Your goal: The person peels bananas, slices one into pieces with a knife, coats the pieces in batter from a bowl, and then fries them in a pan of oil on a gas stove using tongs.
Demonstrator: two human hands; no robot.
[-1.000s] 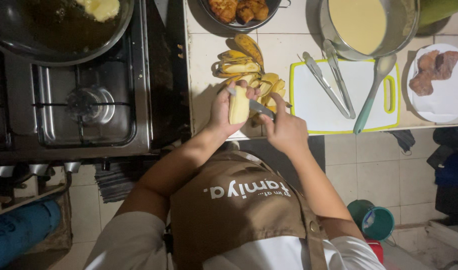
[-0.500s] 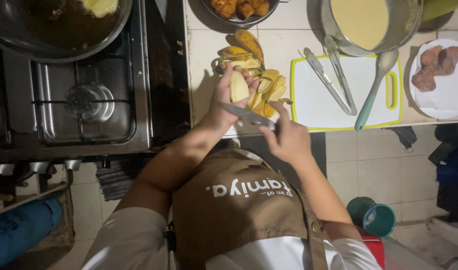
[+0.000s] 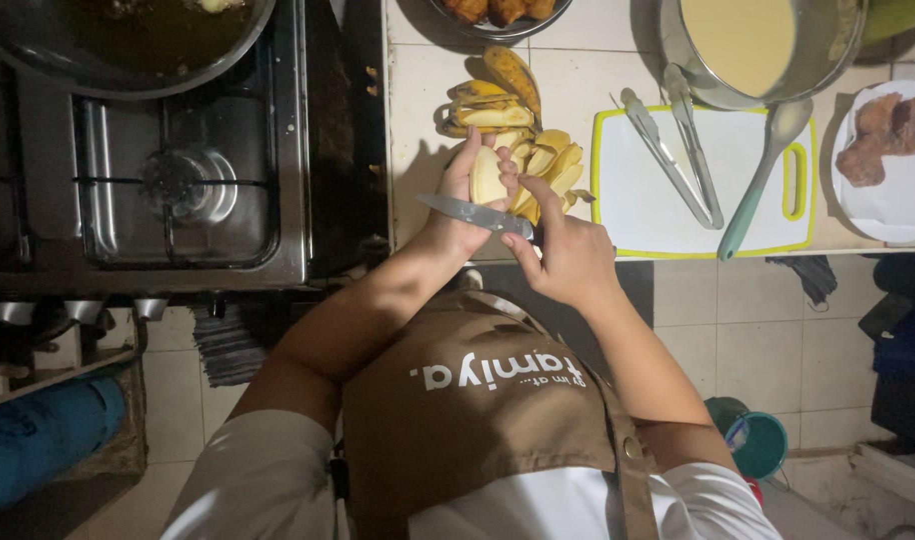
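Left hand (image 3: 470, 185) wraps a peeled banana (image 3: 488, 178) and holds it above the pile of peels (image 3: 518, 140) at the near edge of the tiled surface (image 3: 418, 120). The banana's long axis runs away from the body, tip pointing toward the far side of the surface. Right hand (image 3: 563, 255) sits just beside it, nearer the body, closed on the handle of a knife (image 3: 475, 213). The blade lies crosswise, pointing left toward the stove (image 3: 178, 190), right under the banana's near end, so blade and fruit sit roughly at right angles. Whether the edge touches the fruit, hard to tell. Right of the peels lies a cutting board (image 3: 658, 210) with tongs (image 3: 673, 150) on it.
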